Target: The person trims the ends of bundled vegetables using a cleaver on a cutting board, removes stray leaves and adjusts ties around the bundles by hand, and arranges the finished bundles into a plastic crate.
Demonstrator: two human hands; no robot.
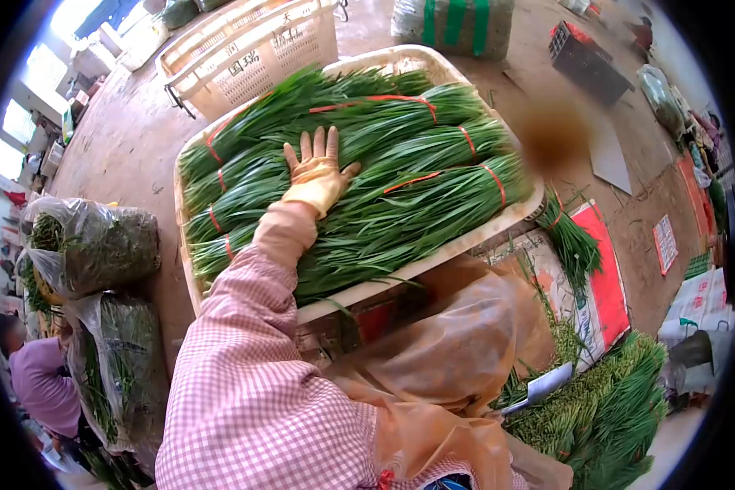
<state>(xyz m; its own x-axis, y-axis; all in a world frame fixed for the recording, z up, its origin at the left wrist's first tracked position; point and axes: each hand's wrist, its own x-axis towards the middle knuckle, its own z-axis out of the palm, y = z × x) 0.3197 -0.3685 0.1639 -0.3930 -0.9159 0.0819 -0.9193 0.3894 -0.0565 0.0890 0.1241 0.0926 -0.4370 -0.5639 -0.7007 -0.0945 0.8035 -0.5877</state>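
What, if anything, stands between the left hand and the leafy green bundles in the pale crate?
Nothing visible does. The left hand rests palm down, fingers spread, on top of the leafy green bundles; the pale crate surrounds them without coming between.

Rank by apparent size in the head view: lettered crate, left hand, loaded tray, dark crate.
1. Loaded tray
2. Lettered crate
3. Left hand and dark crate: too alike to rank.
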